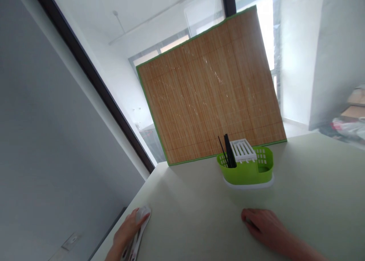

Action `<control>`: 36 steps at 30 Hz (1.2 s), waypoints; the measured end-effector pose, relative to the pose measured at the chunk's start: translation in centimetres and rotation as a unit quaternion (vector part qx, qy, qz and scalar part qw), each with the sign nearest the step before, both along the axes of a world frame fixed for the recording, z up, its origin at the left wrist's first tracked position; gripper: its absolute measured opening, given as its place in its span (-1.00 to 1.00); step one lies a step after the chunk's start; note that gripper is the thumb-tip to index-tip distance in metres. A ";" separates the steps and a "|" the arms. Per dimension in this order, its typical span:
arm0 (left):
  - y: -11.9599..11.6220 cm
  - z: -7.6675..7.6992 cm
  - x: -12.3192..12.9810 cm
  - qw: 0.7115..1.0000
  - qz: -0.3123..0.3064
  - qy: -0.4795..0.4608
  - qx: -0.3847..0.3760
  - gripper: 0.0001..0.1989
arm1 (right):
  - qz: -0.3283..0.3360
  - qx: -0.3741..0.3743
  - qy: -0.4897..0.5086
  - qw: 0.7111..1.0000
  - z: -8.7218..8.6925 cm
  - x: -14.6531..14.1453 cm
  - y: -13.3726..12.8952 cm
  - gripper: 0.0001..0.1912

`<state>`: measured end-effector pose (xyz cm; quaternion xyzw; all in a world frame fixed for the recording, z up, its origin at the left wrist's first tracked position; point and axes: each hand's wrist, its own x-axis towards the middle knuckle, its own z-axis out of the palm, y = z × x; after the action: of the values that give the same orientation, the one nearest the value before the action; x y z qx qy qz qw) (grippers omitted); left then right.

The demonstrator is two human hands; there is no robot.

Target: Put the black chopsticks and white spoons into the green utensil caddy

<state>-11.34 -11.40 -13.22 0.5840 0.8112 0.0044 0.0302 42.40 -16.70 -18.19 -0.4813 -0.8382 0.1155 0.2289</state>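
Note:
At the lower left, my left hand [129, 226] is closed around white spoons [142, 230] near the table's left edge. Their rounded ends show past my fingers, and the long handles run down toward the bottom of the view, partly hidden by the hand. My right hand [264, 225] rests on the table with its fingers curled in, and I see nothing in it. Beyond it stands a green utensil caddy [242, 175] on a white base. Black chopsticks [229, 152] lean in its left compartment, and a white slatted rack [243, 150] sits across its middle.
Behind the caddy, a bamboo mat [213, 90] with green edging stands upright along the back of the pale table [194, 200]. A grey wall [57, 139] with a dark frame borders the left side. Boxes and plastic bags [352, 118] lie at the far right.

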 end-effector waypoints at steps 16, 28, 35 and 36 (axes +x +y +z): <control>10.9 8.8 26.3 0.875 -0.229 -0.358 0.231 -0.44 | -0.006 -0.011 -0.004 1.000 0.5 -0.2 -0.1 -0.82; 19.4 9.2 43.9 0.798 -0.262 -0.536 0.089 -0.60 | -0.016 0.012 -0.018 1.000 -0.9 -0.6 0.9 -0.85; 20.1 8.6 44.1 0.792 -0.265 -0.546 0.069 -0.71 | -0.015 0.005 -0.011 1.000 -0.2 -0.7 0.4 -0.85; 20.0 8.6 44.0 0.791 -0.267 -0.546 0.071 -0.72 | -0.014 0.005 -0.012 1.000 -0.2 -0.7 0.4 -0.85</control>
<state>32.65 8.60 -4.62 0.6786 0.4687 0.3719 0.4260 41.72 -16.26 -18.34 -0.4931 -0.8346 0.1024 0.2233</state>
